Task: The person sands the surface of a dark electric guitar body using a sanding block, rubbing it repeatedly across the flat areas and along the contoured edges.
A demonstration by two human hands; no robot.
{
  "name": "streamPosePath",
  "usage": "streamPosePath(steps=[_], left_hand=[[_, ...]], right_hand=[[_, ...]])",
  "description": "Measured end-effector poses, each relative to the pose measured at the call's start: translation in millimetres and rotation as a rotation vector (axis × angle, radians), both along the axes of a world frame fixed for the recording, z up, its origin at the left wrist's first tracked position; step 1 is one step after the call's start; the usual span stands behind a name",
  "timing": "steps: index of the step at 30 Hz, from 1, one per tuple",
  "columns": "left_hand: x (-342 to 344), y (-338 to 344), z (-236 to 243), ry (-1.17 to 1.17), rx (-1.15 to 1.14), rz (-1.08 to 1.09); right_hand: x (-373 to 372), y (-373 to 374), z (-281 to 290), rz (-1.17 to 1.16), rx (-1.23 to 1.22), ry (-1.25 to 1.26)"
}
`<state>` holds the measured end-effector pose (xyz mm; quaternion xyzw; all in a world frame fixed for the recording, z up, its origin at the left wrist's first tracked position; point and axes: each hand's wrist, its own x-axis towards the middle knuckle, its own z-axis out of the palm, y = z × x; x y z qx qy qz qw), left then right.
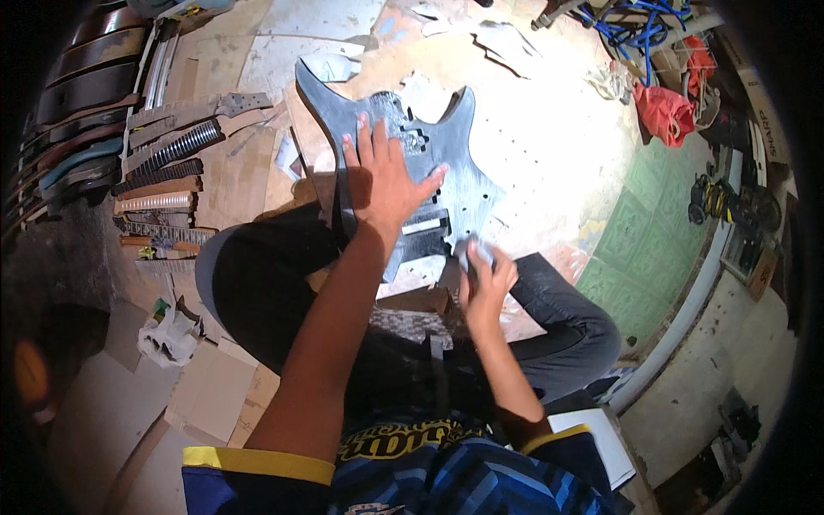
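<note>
Guitar necks (pixel 178 146) left of the grey guitar body (pixel 457 154), body before crossed legs (pixel 266 275), left hand (pixel 382 182) flat on it, grip spread, holding nothing, right hand (pixel 489 281), grip curled round grey block (pixel 481 252) by body's near edge.

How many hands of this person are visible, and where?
2. The left hand lies spread on the grey electric guitar body; the right hand is at its lower right edge, holding a small grey object.
</note>
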<state>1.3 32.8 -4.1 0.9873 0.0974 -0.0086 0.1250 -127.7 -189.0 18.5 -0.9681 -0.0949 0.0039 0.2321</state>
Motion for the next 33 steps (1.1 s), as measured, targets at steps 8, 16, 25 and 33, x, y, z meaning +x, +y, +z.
streamPosePath(steps=[8, 16, 25, 33], left_hand=[[0.8, 1.8, 1.0, 0.004, 0.000, 0.005], [-7.4, -2.8, -4.5, 0.001, -0.052, -0.005], [-5.1, 0.0, -1.9, -0.077, -0.118, 0.004], [-4.1, 1.0, 0.8, -0.072, -0.146, -0.004]], right_hand=[[24.6, 10.8, 0.1, -0.061, 0.051, 0.017], [107.3, 44.9, 9.1, -0.169, 0.080, -0.020], [125.6, 53.7, 8.0, -0.081, 0.052, -0.052], [75.7, 13.9, -5.8, -0.012, 0.088, -0.063]])
